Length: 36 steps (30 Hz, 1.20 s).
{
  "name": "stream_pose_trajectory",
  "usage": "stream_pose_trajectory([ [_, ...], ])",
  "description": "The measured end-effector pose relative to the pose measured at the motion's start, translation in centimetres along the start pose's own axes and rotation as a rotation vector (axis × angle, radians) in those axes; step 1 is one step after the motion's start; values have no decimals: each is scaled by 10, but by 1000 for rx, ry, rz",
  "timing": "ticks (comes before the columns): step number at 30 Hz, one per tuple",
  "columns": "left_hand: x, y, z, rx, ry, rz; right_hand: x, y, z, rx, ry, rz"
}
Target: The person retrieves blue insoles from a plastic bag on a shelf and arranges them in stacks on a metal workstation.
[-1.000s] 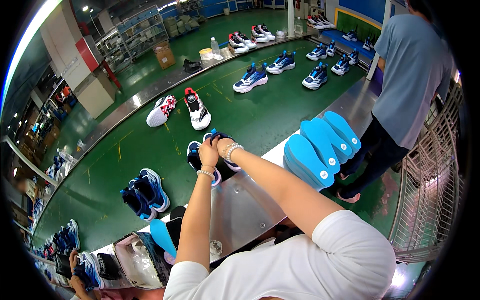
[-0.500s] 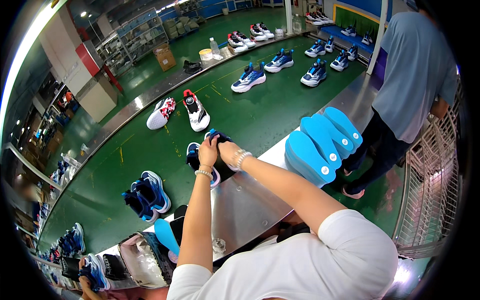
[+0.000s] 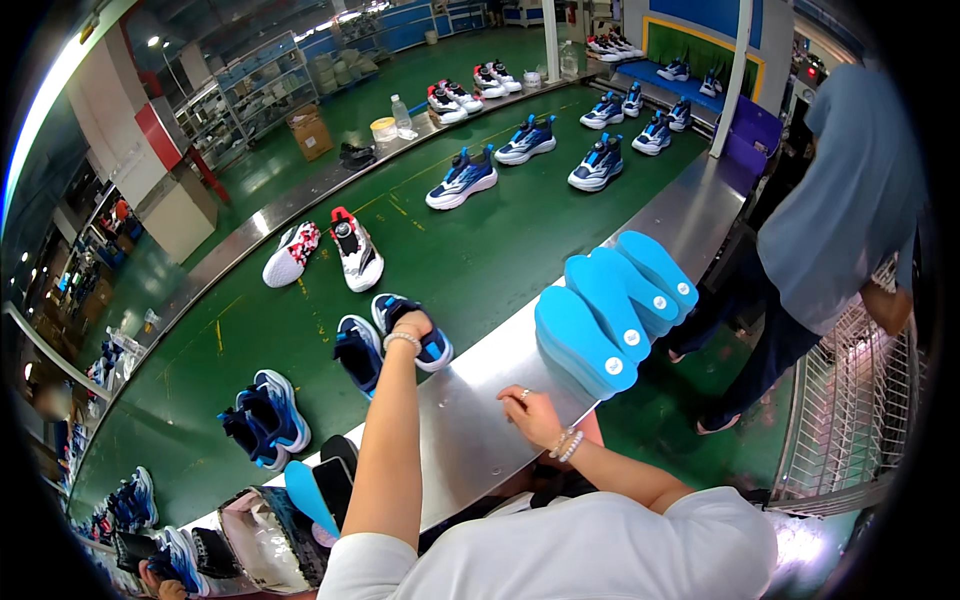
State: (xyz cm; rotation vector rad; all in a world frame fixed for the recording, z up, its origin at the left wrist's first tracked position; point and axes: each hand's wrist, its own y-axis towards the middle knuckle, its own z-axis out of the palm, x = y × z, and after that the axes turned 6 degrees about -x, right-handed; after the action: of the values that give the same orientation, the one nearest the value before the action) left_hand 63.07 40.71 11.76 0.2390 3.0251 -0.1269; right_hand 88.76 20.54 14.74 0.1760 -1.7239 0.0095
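Note:
My left hand (image 3: 413,324) reaches into the opening of a dark blue sneaker (image 3: 432,347) at the near edge of the green table; its fingertips are hidden inside. Touching that shoe on its left stands a second dark blue sneaker (image 3: 357,352). My right hand (image 3: 532,414) hovers over the metal ledge (image 3: 465,405), apart from the shoes. Its fingers are curled in, with nothing visible in them. To the right of it, stacks of bright blue insoles (image 3: 582,340) with round white stickers lie side by side on the ledge.
A blue sneaker pair (image 3: 268,418) stands to the left, red-white sneakers (image 3: 355,250) beyond, and more blue sneakers (image 3: 462,182) farther right. A person (image 3: 845,210) stands at the right near a wire rack (image 3: 850,400). An open box (image 3: 262,540) and a phone (image 3: 333,490) sit near left.
My right hand has left the sneaker and drawn back right and nearer, over the ledge. My left hand has moved down into the right-hand sneaker. The whole view has shifted slightly.

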Motion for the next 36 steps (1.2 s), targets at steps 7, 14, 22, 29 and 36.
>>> stream_pose_trajectory([
  [7,-30,-3,-13,50,98,-123,-7,9,-16,-7,-60,0],
  [14,44,3,0,288,52,427,-8,12,-15,21,-3,-60],
  [22,30,5,-22,458,-51,330,-6,13,-24,3,-30,-46],
  [29,7,0,-33,426,-62,265,-3,12,-24,40,22,-5],
  [36,-4,-30,-89,444,204,109,91,45,-100,-233,-546,-296],
])
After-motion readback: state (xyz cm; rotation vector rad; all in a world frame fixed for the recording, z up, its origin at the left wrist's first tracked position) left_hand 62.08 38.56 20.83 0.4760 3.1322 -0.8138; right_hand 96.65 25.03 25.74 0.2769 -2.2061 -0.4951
